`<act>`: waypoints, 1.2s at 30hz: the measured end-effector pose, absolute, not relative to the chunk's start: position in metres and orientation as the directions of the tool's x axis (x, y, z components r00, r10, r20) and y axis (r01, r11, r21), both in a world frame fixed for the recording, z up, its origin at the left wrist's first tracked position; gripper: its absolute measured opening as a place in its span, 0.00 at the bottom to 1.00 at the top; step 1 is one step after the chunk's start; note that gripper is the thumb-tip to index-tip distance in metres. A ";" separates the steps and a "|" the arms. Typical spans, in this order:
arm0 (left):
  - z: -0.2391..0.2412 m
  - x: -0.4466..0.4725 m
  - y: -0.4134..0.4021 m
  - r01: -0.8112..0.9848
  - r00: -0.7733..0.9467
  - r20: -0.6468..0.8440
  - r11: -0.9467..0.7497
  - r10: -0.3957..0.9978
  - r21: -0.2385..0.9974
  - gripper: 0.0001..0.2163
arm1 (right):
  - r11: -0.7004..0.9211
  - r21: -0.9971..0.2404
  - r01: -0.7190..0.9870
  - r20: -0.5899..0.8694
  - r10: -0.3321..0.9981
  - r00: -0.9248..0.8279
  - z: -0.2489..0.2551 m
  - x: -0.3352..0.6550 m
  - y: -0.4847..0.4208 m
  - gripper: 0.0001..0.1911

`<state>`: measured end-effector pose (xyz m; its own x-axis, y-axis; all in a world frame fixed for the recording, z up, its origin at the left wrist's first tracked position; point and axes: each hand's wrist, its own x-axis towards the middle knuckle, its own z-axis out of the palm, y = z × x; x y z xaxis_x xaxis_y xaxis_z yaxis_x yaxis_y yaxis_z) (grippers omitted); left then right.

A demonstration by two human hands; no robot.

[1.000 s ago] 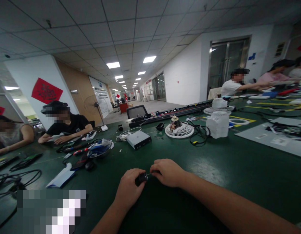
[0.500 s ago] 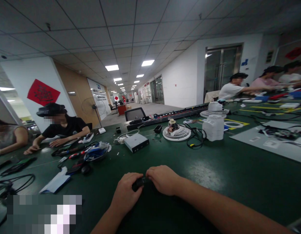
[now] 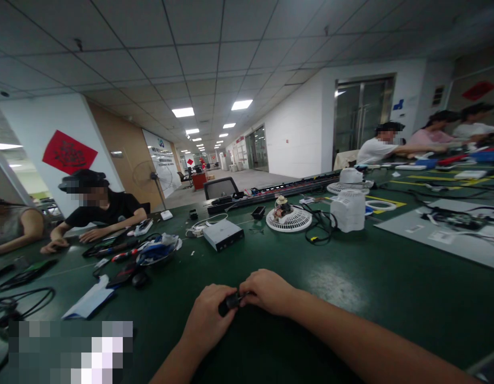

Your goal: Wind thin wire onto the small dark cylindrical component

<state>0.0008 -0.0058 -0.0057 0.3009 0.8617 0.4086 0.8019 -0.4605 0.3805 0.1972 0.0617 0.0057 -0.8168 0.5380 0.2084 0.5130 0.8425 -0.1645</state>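
Note:
Both my hands meet low over the green table (image 3: 350,277), near its front edge. My left hand (image 3: 209,320) is closed around a small black part (image 3: 227,303). My right hand (image 3: 268,290) is closed too, its fingertips pinched against the right end of that same black part. What the right fingers pinch is too small to name. Most of the part is hidden by my fingers.
A silver box (image 3: 223,234) lies ahead of my hands. Dismantled white fans (image 3: 289,217) and a white fan housing (image 3: 348,209) stand further right with black cables. Tools and cables (image 3: 143,253) clutter the left. Other people sit at the left and far right.
My hands stay together on the black part. They sit a little lower in the picture than a second ago; the view has tilted up slightly.

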 end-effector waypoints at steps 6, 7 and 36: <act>-0.009 -0.002 -0.004 0.776 0.324 0.418 -0.491 0.849 0.397 0.14 | 0.852 -0.157 0.499 0.201 0.522 -0.829 0.009 0.202 0.062 0.11; -0.010 -0.003 -0.004 0.774 0.326 0.419 -0.494 0.848 0.397 0.14 | 0.844 -0.157 0.512 0.206 0.536 -0.819 0.010 0.202 0.062 0.11; -0.014 -0.011 0.005 0.794 0.066 0.397 -0.289 0.916 0.535 0.19 | 0.611 -0.546 0.573 0.165 0.749 -0.641 0.010 0.196 0.060 0.11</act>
<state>-0.0108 0.0050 -0.0138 0.0656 0.9156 0.3967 0.7938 -0.2888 0.5352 0.1961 0.0601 0.0102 -0.6413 0.7493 0.1650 0.5730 0.6108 -0.5465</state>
